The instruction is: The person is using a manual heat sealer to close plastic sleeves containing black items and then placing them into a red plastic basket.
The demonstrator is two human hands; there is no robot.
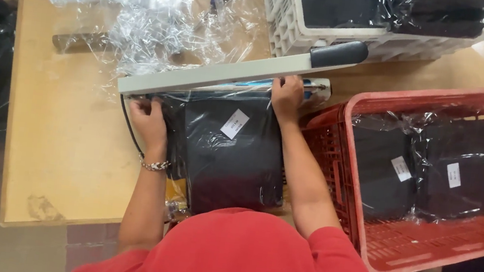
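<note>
A black folded garment in a clear plastic bag point(228, 152) with a white label lies on the wooden table point(58, 145). Its open end sits under the raised arm of a long grey heat sealer point(225, 73) with a black handle. My left hand point(148, 116) pinches the bag's left corner at the sealer's base. My right hand point(287, 97) holds the bag's right corner against the sealer. A beaded bracelet is on my left wrist.
A red plastic basket point(365, 229) at the right holds two bagged black garments. A white crate point(350, 42) with more bagged dark items stands behind the sealer. Loose clear plastic point(157, 29) is piled at the back left. Another person's foot shows at bottom right.
</note>
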